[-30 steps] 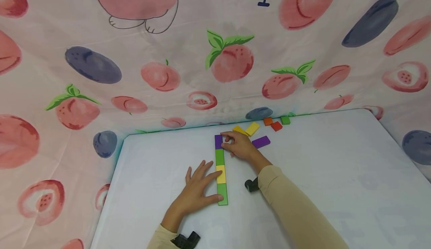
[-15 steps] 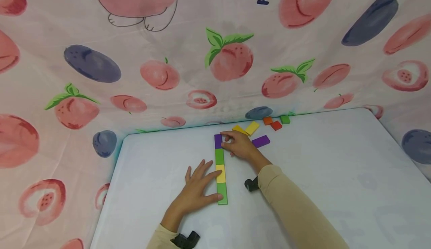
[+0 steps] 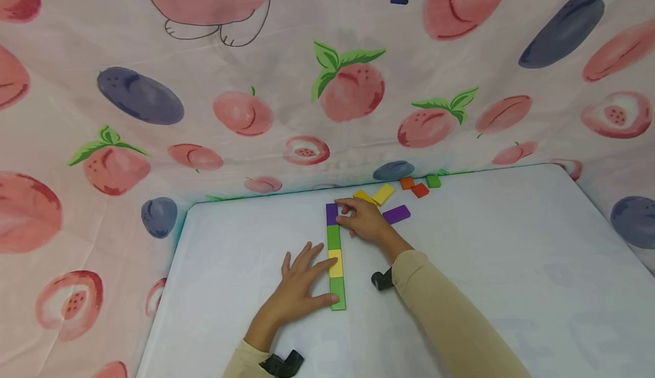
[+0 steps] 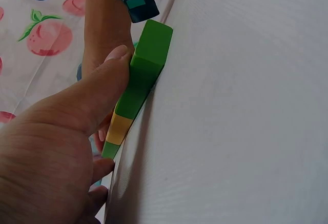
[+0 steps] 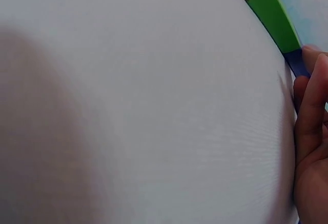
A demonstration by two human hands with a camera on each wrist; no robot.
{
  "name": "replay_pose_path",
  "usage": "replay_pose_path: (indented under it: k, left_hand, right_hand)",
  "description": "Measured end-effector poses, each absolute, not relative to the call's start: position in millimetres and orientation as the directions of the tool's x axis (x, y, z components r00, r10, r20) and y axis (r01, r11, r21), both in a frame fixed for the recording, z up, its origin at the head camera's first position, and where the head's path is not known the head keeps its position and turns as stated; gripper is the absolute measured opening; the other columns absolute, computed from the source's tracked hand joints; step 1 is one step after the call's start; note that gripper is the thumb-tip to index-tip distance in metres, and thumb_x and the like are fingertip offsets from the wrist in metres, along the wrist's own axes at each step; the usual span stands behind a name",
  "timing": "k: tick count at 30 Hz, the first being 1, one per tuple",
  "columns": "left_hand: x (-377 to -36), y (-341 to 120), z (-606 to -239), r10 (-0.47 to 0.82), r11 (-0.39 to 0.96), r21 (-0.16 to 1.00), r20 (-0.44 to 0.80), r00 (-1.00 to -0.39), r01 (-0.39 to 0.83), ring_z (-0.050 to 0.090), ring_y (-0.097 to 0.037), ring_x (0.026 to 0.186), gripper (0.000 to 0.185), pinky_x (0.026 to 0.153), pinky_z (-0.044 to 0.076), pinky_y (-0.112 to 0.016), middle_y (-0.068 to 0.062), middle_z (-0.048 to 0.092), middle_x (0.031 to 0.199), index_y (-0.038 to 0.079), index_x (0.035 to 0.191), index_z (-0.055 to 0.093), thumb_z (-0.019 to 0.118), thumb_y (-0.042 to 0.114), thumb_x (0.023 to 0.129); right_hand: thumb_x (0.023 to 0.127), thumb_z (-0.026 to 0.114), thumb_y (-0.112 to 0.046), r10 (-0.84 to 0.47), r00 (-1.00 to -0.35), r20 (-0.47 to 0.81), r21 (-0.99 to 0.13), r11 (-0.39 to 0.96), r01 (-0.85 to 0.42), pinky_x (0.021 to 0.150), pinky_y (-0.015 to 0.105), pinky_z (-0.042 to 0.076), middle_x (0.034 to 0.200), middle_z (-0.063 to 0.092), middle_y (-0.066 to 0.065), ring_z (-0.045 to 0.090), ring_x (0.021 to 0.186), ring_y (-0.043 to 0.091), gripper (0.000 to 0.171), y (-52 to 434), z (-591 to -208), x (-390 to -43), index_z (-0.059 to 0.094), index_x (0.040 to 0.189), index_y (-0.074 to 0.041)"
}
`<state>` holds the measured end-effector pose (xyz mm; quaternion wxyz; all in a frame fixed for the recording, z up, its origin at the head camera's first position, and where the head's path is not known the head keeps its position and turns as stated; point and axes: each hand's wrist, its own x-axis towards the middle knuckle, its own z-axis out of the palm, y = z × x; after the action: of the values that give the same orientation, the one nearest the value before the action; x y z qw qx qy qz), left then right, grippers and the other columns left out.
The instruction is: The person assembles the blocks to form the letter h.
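Observation:
Four colours of block show on the white table, where a straight row runs away from me: a near green block (image 3: pixel 338 286), a yellow block (image 3: pixel 335 270), a second green block (image 3: pixel 334 237) and a purple block (image 3: pixel 331 214) at the far end. My left hand (image 3: pixel 293 294) lies spread along the left side, thumb on the near green block and index fingertip on the yellow one. At the far end my right hand (image 3: pixel 369 223) pinches the purple block with thumb and index, other fingers curled. In the right wrist view those fingers partly cover the purple block (image 5: pixel 294 60).
Behind and right of my right hand lie a loose purple block (image 3: pixel 397 214), two yellow blocks (image 3: pixel 384 194), an orange block (image 3: pixel 406 183), a red block (image 3: pixel 420 190) and a small green block (image 3: pixel 433 181). A fruit-print cloth (image 3: pixel 286 71) rises at the table's back edge.

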<state>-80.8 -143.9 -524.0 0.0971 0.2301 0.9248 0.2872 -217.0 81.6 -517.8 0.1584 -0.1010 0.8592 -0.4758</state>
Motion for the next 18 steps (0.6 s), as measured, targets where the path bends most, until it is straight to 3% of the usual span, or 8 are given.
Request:
replay_pose_path:
  k: [5,12,18]
  left_hand:
    - [-80.3,-143.2,-524.2,0.48,0.726,0.581,-0.048,-0.876,0.366,0.006,-0.027,0.161,0.075,0.12,-0.005,-0.069,-0.002,0.024,0.171,0.034,0.151,0.05,0.071,0.064,0.086]
    - [-81.0,-143.4,-524.1,0.482,0.725,0.582,-0.047,-0.875,0.368,0.007,-0.027,0.161,0.074,0.12,-0.005,-0.068,-0.003,0.025,0.17,0.034,0.151,0.05,0.07,0.064,0.086]
    - [-79.9,-144.3,-524.1,0.482,0.723,0.584,-0.045,-0.875,0.368,0.007,-0.028,0.161,0.074,0.12,-0.005,-0.068,-0.003,0.025,0.17,0.034,0.15,0.051,0.071,0.064,0.086]
  right_hand:
    - [0.099,0.069,-0.025,-0.322,-0.928,-0.187,-0.881,0.474,0.012,0.067,0.027,0.056,0.113,0.062,0.005,0.063,0.062,0.016,0.051,84.9,-516.3,-215.0,0.055,0.148,-0.022]
    - [0.103,0.062,-0.023,-0.327,-0.922,-0.206,-0.973,0.17,0.157,0.072,0.028,0.06,0.113,0.064,0.015,0.064,0.079,0.019,0.045,105.2,-510.9,-208.0,0.055,0.147,-0.016]
    - [0.103,0.064,-0.027,-0.255,-0.957,-0.14,-0.962,0.264,0.07,0.069,0.027,0.057,0.101,0.065,0.02,0.063,0.078,0.026,0.037,134.0,-497.5,-201.0,0.065,0.136,-0.01]
